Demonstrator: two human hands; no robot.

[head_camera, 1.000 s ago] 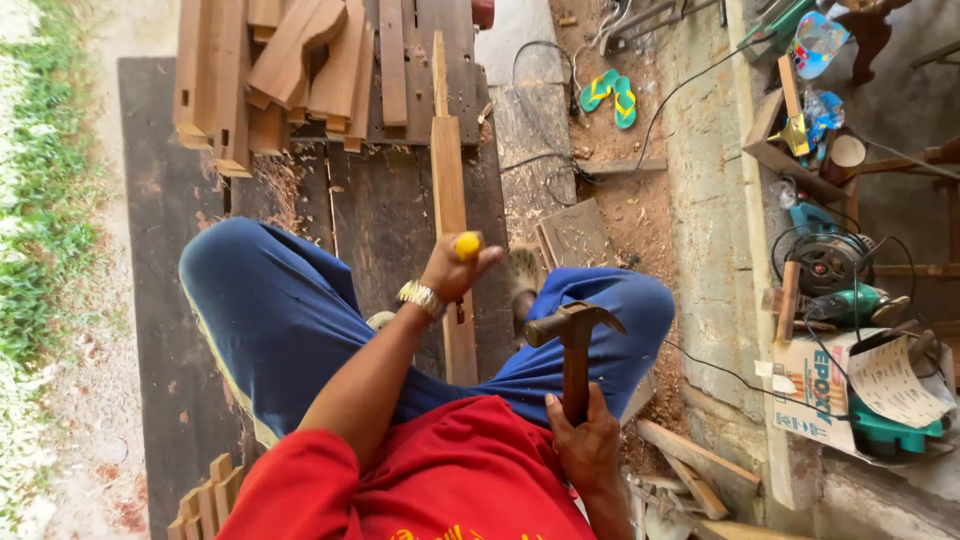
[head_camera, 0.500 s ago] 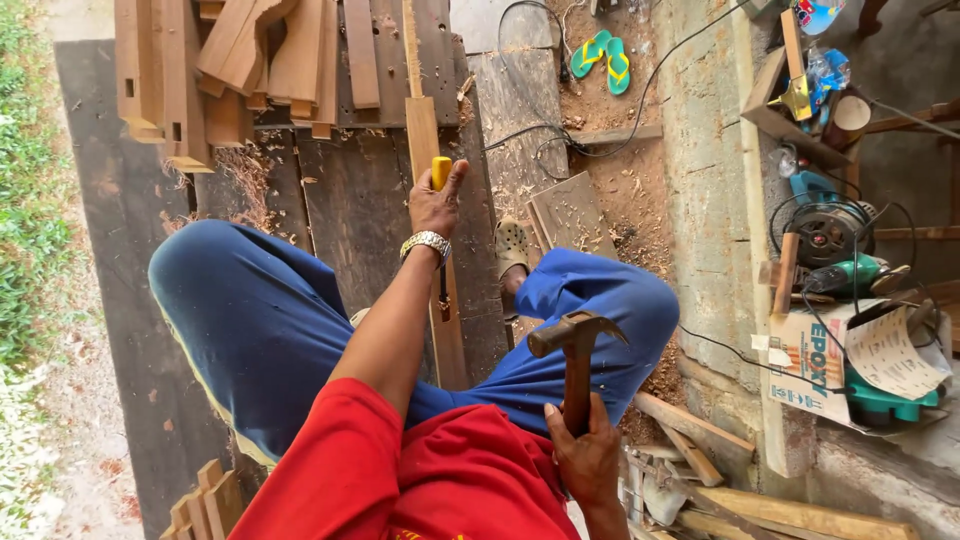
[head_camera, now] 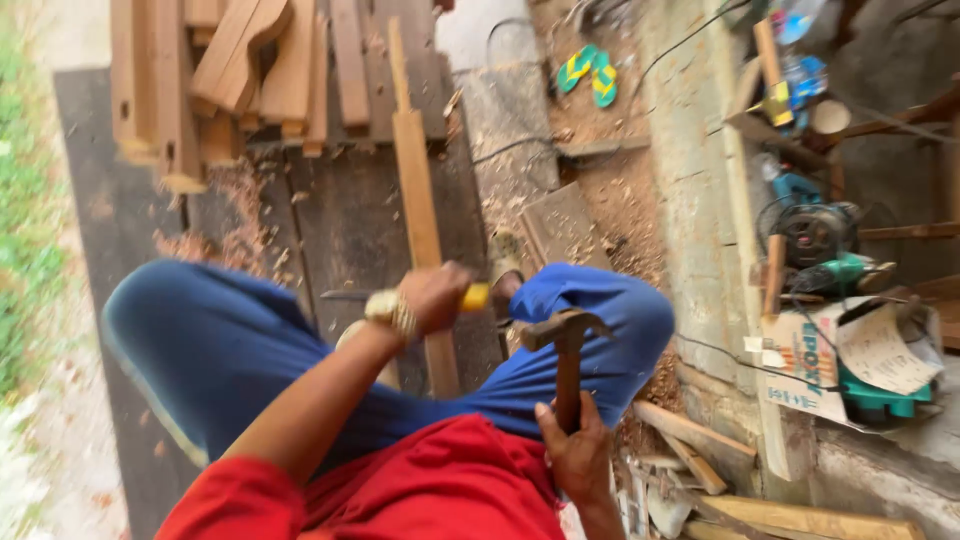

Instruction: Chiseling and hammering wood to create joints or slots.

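Now left hand (head_camera: 432,297) grips a yellow-handled chisel (head_camera: 474,296) on the plank (head_camera: 418,210) — right hand (head_camera: 572,452) clutches a hammer (head_camera: 566,345).

One head-worn camera looks steeply down from above the long wooden plank (head_camera: 420,210); close over the lap; the view tilted; workshop clutter right of it.

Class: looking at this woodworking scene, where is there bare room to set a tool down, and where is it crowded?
Free: the dark boards between the wood stack and the long plank, though dusted with shavings. Crowded: the right side, with power tools, a box and offcuts. The left hand and the hammer fill the middle.
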